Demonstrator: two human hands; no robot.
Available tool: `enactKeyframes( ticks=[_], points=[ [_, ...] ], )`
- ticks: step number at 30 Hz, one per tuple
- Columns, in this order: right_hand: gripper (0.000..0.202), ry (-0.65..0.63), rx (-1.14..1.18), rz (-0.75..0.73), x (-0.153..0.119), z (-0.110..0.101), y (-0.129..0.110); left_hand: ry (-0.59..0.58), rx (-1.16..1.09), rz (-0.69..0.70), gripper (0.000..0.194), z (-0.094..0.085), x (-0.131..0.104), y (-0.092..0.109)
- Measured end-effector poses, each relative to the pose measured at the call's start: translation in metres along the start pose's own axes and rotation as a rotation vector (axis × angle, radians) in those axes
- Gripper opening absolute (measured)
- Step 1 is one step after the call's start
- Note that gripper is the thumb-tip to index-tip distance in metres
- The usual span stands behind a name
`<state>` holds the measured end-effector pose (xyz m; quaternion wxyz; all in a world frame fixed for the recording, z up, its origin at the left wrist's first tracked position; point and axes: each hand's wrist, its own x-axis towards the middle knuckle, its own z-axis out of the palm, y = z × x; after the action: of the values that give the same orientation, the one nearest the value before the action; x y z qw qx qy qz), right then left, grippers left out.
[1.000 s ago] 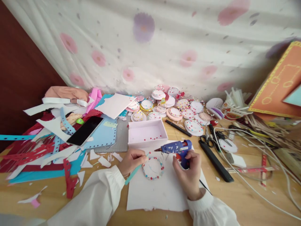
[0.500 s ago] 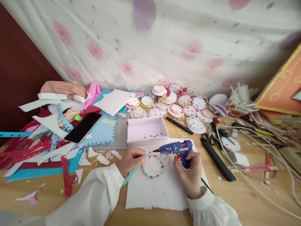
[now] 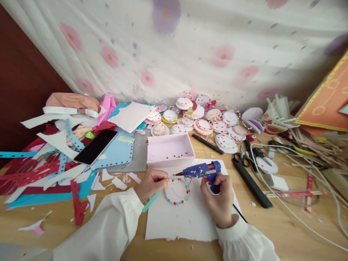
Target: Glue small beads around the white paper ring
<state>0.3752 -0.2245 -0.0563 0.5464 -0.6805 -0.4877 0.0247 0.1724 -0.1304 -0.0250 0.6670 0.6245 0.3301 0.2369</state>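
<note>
My left hand (image 3: 152,185) pinches a thin teal stick (image 3: 152,201), its upper end close to the rim of a beaded wire ring (image 3: 176,203). Red, blue and white bits dot the ring, which is over a white sheet (image 3: 182,224). My right hand (image 3: 219,201) is wrapped round the handle of a blue glue gun (image 3: 199,171). The gun's nozzle points left, at the tip of the teal stick; whether they touch is unclear. Just behind, a white open box (image 3: 170,149) holds a few small red pieces.
Paper scraps and a black phone (image 3: 95,147) lie at the left. Decorated paper discs (image 3: 213,115) stand along the curtain. At the right are scissors (image 3: 241,159), a long black object (image 3: 251,185), a white cable, and a cup of glue sticks (image 3: 278,119).
The glue gun has shifted slightly left, its nozzle now nearer the tip of the teal stick. My left hand has barely moved.
</note>
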Motion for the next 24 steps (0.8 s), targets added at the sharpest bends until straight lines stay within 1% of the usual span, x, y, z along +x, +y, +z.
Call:
enactKeyframes(
  ticks=[19,21,24],
  points=[
    [0.032,0.016,-0.05,-0.033,-0.0015,0.001,0.0015,-0.006,0.034,0.005,0.035,-0.0009,0.0004,-0.0035],
    [0.032,0.052,-0.085,-0.071,-0.0019,0.0013,0.0029,-0.009,0.032,0.005,0.034,-0.0011,0.0003,-0.004],
    [0.034,0.157,-0.161,-0.128,-0.0002,-0.0018,0.0068,-0.017,0.022,0.007,0.034,-0.0014,0.0002,-0.0049]
  ],
)
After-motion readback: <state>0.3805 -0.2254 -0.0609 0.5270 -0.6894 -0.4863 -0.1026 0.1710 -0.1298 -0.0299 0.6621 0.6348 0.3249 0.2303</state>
